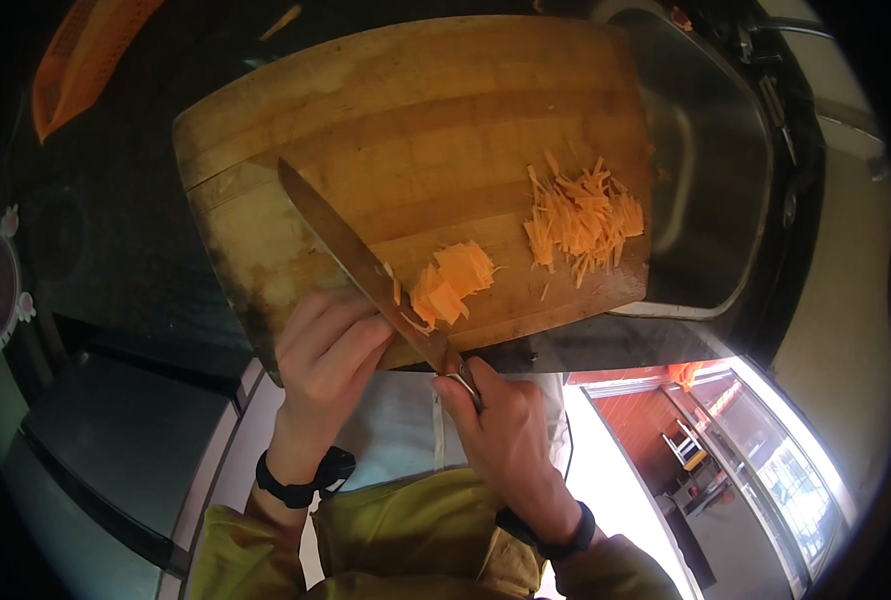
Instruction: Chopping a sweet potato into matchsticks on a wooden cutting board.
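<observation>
Slicing looks like the step: the right hand [506,420] clenches its fingers round the knife [351,250]; the left hand's fingers [351,338] bunch beside it, any grip unclear. Orange slices [454,280] lie across from them, orange shreds [588,218] farther right; another cut needs tucked left fingertips.

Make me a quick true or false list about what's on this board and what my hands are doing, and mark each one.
1. The right hand grips the knife. True.
2. The left hand grips the knife too. False: its bent fingers are at the knife's left side.
3. On the cutting board, a pile of orange slices lies to the right of the knife. True.
4. The heap of orange shreds sits at the board's left end. False: it sits toward the right end.
5. A metal sink is at the right of the board. True.
</observation>
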### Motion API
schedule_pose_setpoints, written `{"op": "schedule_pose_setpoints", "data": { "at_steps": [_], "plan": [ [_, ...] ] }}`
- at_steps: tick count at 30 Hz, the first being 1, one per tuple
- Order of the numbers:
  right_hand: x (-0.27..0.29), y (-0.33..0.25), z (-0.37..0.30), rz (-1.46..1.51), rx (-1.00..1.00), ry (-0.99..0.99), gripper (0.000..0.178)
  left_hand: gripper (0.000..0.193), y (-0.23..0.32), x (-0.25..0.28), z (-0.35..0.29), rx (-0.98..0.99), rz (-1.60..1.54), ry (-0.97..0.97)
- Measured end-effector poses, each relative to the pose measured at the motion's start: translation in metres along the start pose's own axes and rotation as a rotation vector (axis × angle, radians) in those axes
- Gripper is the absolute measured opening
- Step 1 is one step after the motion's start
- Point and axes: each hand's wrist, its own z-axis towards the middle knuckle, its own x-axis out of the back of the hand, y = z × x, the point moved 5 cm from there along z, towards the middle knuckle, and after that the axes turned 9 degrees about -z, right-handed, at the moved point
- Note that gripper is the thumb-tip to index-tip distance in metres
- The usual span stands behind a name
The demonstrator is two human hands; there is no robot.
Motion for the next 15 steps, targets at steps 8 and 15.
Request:
{"op": "schedule_pose_setpoints", "data": {
  "at_steps": [8, 15],
  "plan": [
    [0.013, 0.002, -0.003, 0.27, 0.025, -0.115, 0.032, 0.027, 0.002, 0.002, 0.007, 0.066, -0.037, 0.007],
    [0.028, 0.016, -0.004, 0.552, -0.01, -0.177, 0.036, 0.028, 0.008, -0.001, 0.023, 0.146, -0.047, -0.006]
  ]
}}
